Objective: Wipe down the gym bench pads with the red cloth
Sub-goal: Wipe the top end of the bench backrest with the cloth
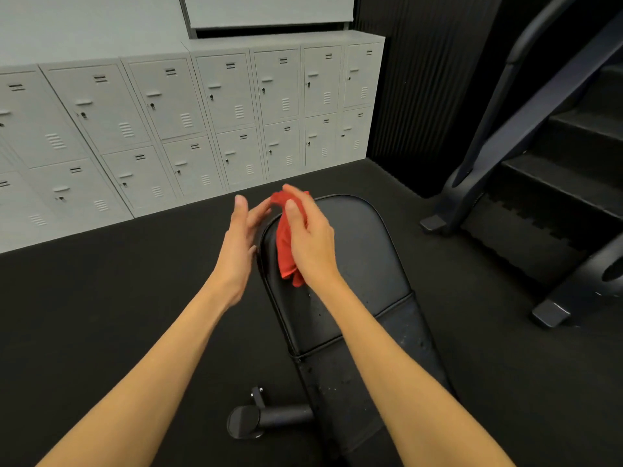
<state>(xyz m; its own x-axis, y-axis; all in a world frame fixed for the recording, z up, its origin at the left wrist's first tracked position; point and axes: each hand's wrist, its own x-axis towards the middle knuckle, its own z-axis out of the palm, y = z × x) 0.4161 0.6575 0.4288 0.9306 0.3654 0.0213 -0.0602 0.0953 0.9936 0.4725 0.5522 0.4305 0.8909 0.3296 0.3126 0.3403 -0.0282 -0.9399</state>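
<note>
Red cloth is up in my right hand, pinched between thumb and fingers and hanging in a bunched strip over the far left edge of the long bench pad. I can't tell whether its tail touches the pad. Left hand sits just beside it, grip wide, fingers straight, tips near the cloth's top fold; touching or not, I can't say. No wiping contact that I can see yet. The nearer pad shows pale specks, so I'd judge it needs a pass too.

Risks from here: the cloth is wadded, so pressing it down like this cleans only a narrow strip and leaves streaks. The pinch looks light, and a hard drag across the pad could pull the cloth free. Starting this near the left edge, a stroke may slide off onto the floor.
</note>
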